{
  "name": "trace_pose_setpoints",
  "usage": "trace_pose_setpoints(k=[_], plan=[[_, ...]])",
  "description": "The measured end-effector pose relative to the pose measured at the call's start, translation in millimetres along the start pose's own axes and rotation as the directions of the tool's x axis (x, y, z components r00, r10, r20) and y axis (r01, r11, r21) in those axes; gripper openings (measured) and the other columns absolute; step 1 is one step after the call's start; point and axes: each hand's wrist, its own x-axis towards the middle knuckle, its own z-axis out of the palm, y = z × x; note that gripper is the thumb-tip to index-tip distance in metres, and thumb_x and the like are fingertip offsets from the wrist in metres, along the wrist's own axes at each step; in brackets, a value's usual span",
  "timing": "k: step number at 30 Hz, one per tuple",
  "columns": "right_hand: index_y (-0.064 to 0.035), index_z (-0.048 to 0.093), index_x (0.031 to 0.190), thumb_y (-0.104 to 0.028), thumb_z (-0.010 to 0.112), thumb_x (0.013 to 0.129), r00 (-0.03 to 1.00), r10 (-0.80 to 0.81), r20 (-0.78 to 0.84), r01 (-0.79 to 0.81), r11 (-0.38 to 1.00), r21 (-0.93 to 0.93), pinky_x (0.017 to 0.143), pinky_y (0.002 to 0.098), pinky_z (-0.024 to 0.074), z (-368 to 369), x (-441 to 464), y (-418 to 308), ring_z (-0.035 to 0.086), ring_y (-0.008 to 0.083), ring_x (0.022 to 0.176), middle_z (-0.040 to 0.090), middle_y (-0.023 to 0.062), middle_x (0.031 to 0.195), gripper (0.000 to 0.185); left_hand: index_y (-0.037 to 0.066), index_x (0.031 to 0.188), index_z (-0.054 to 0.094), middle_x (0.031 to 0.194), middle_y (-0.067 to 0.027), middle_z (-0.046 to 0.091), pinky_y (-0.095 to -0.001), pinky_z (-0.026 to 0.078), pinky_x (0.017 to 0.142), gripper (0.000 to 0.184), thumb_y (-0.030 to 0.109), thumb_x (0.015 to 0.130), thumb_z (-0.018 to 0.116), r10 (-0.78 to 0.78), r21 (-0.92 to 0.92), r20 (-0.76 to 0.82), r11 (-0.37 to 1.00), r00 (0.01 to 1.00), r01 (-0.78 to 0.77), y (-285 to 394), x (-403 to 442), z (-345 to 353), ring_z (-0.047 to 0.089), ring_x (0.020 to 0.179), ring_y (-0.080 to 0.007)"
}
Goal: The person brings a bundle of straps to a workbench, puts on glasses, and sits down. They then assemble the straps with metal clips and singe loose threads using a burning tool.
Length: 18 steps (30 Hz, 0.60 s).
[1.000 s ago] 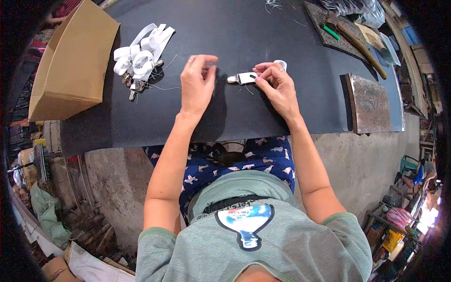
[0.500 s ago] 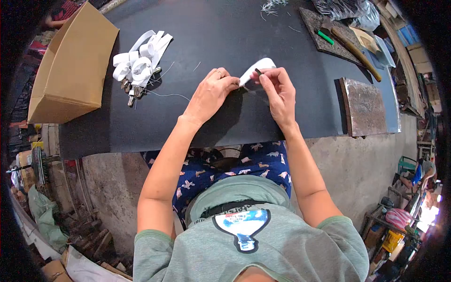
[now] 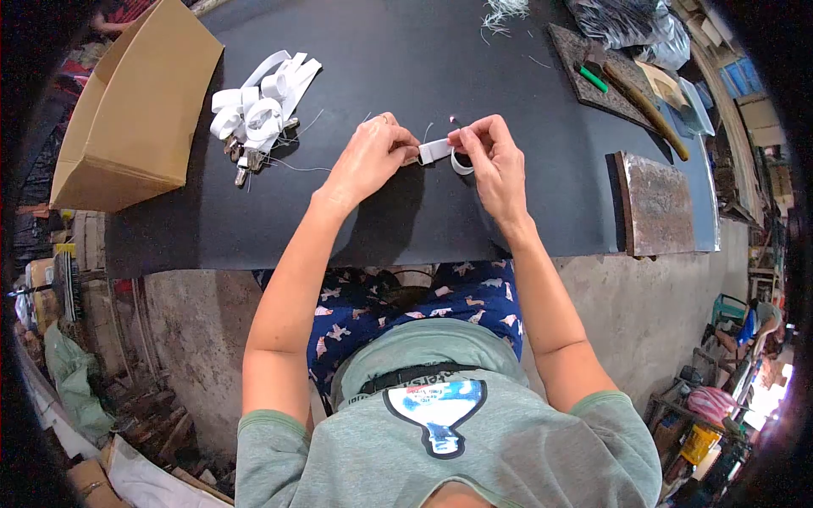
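My left hand (image 3: pixel 378 157) is closed in a pinch on one end of a white elastic strap (image 3: pixel 436 151), just beyond the front half of the table. A dark edge, perhaps a metal clip, shows beside its fingertips. My right hand (image 3: pixel 493 161) is closed at the strap's other side, where the strap curls into a loop below the fingers. Between its thumb and fingers is a small thin dark tool (image 3: pixel 456 122) with a pale tip; its exact kind is unclear. To the left lies a pile of white straps (image 3: pixel 262 110) with metal clips (image 3: pixel 243 172).
An open cardboard box (image 3: pixel 144 110) stands at the table's left. Loose thread clippings (image 3: pixel 506 13) lie at the back. A hammer (image 3: pixel 648 102) and a green-handled tool (image 3: pixel 593 78) rest on a stone slab at right, behind a rusty metal block (image 3: pixel 656 203).
The strap has turned from a raised loop to a flatter stretch between my hands, with its loop now below my right fingers. Both hands have shifted slightly left.
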Motion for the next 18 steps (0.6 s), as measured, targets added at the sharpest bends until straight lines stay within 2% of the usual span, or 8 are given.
trace_pose_setpoints(k=[3,6,9,13,14,16,17,18], plan=[[-0.0009,0.052,0.095,-0.016,0.057,0.098,0.998,-0.049,0.037,0.054,0.988,-0.148,0.063,0.0331,0.0487,2,-2,-5,0.063,0.0185,0.068,0.067,0.0112,0.079,0.016,0.003,0.096,0.073,0.084,-0.0127,0.062,-0.0374,0.05,0.074,0.016,0.006,0.081,0.068,0.016,0.023,-0.103,1.0,0.995,-0.014,5,-1,9,0.062,0.077,-0.0268],[-0.0013,0.052,0.095,-0.016,0.056,0.098,0.997,-0.07,0.017,0.072,0.992,-0.105,0.066,0.034,0.0498,2,-2,-6,0.065,0.023,0.071,0.067,0.0131,0.082,0.015,0.003,0.095,0.073,0.084,-0.0136,0.062,-0.038,0.05,0.074,0.015,0.006,0.08,0.068,-0.018,-0.016,-0.137,1.0,0.99,0.016,8,0,15,0.062,0.078,-0.0277],[-0.0009,0.052,0.096,-0.015,0.056,0.099,0.995,-0.098,-0.002,0.097,0.987,-0.129,0.068,0.0338,0.0508,0,1,-14,0.067,0.023,0.075,0.069,0.0138,0.086,0.015,0.002,0.094,0.073,0.082,-0.0141,0.062,-0.0389,0.05,0.073,0.015,0.005,0.08,0.068,-0.015,-0.064,-0.166,0.998,0.986,0.004,5,0,20,0.063,0.078,-0.0287],[0.0,0.053,0.099,-0.015,0.056,0.098,0.982,-0.172,-0.073,0.173,0.985,0.01,0.071,0.0337,0.0514,13,-4,-36,0.069,0.0223,0.081,0.071,0.0147,0.09,0.015,0.002,0.094,0.072,0.081,-0.0148,0.062,-0.0391,0.05,0.071,0.015,0.007,0.08,0.069,0.055,-0.083,-0.227,0.994,0.972,-0.075,-2,0,26,0.062,0.076,-0.0305],[-0.0003,0.052,0.098,-0.014,0.056,0.099,0.983,-0.171,-0.071,0.174,0.984,0.037,0.07,0.0313,0.051,17,-10,-42,0.066,0.0169,0.08,0.071,0.013,0.091,0.014,0.002,0.094,0.072,0.081,-0.0151,0.062,-0.039,0.05,0.07,0.015,0.008,0.08,0.069,0.075,-0.093,-0.246,0.991,0.966,-0.1,-3,1,26,0.062,0.076,-0.031],[-0.0004,0.051,0.099,-0.013,0.054,0.1,0.993,-0.101,-0.066,0.113,0.973,0.201,0.071,0.0279,0.0504,31,-24,-37,0.063,0.0113,0.079,0.069,0.0107,0.091,0.013,0.004,0.094,0.074,0.082,-0.0162,0.063,-0.0387,0.051,0.074,0.016,0.005,0.08,0.066,0.066,-0.054,-0.201,0.995,0.977,-0.078,1,2,20,0.064,0.081,-0.0299],[-0.0009,0.05,0.1,-0.012,0.052,0.101,0.993,-0.097,-0.073,0.118,0.909,0.399,0.074,0.0254,0.0497,43,-28,-33,0.059,0.0081,0.08,0.068,0.0087,0.089,0.012,0.005,0.094,0.075,0.082,-0.0167,0.064,-0.0385,0.052,0.077,0.017,0.004,0.08,0.065,0.06,-0.034,-0.178,0.997,0.982,-0.067,2,1,17,0.065,0.083,-0.0293],[-0.0009,0.048,0.102,-0.013,0.05,0.102,0.992,-0.094,-0.085,0.122,0.898,0.424,0.076,0.0262,0.0503,47,-33,-29,0.061,0.0103,0.082,0.067,0.0093,0.088,0.012,0.005,0.095,0.075,0.081,-0.0163,0.063,-0.0376,0.052,0.075,0.018,0.004,0.08,0.066,-0.012,-0.113,-0.158,0.994,0.987,-0.006,4,1,15,0.064,0.08,-0.0282]])
